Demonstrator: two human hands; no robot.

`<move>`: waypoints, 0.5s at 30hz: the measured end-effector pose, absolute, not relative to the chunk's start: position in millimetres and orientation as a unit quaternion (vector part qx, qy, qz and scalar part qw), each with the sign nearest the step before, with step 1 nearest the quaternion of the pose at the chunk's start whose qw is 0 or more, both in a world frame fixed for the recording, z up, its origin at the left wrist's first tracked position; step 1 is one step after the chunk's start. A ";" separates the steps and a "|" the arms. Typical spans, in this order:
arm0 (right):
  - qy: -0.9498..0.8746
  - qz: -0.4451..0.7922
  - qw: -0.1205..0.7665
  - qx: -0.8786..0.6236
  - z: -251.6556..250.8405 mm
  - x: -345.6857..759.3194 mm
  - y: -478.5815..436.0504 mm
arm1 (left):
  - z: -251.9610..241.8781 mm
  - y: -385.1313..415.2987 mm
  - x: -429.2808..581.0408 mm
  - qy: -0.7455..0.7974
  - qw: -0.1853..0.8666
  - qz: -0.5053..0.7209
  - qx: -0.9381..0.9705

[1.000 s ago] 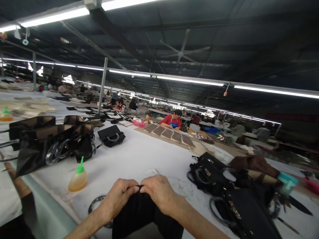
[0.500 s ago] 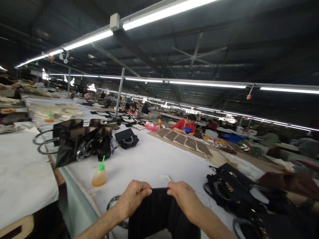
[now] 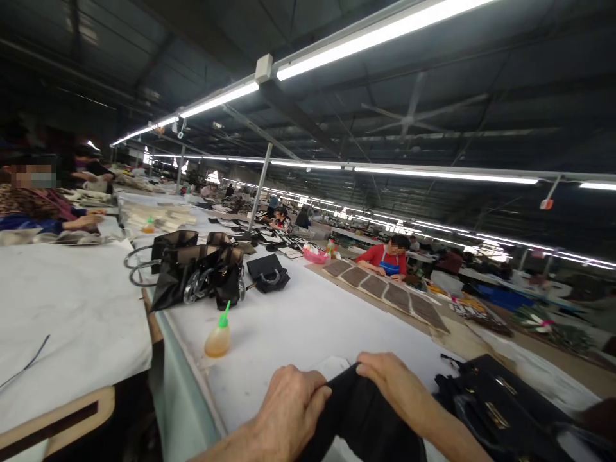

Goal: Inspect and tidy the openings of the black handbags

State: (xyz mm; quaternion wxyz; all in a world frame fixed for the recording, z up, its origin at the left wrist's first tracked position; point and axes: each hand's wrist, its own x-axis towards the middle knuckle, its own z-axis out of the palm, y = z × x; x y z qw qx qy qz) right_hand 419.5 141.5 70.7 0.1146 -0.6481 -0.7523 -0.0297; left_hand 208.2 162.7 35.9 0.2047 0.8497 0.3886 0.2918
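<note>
My left hand [image 3: 294,407] is closed on the upper left edge of a piece of black fabric [image 3: 366,410], thumb and fingers pinching it. Slightly higher, my right hand [image 3: 397,385] grips the top edge on the other side. The fabric hangs between them, and its lower part runs out of view, so whether it belongs to a bag I cannot tell. A white sheet-like piece [image 3: 334,367] shows just behind it. To the right lie black handbags [image 3: 500,391] with gold-coloured fittings.
A squeeze bottle [image 3: 218,340] with a green nozzle stands on the white table [image 3: 279,321]. Behind it are black bags [image 3: 185,273] and a smaller black bag [image 3: 268,274]. A person in red [image 3: 385,258] works across the table beside brown panels [image 3: 373,283]. Another person [image 3: 38,202] sits at left.
The view has turned left, so the scene sits further right. My left hand is now lower than my right, and the fabric's top edge, level before, slants.
</note>
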 end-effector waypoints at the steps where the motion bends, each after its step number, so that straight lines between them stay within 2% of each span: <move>1: -0.769 -0.016 0.115 -0.629 74.0 418.1 147.4 | 36.9 159.2 207.6 0.402 0.187 0.289 0.849; 4: -0.788 0.015 0.107 -0.605 69.0 406.9 159.1 | 28.0 154.8 204.2 0.436 0.178 0.263 0.842; 9: -0.749 -0.002 0.094 -0.656 44.0 394.0 158.7 | 10.8 158.5 193.8 0.436 0.272 0.249 0.821; 15: -0.639 0.015 0.097 -0.763 15.0 450.6 145.9 | 29.9 163.1 179.7 0.462 0.312 0.171 0.812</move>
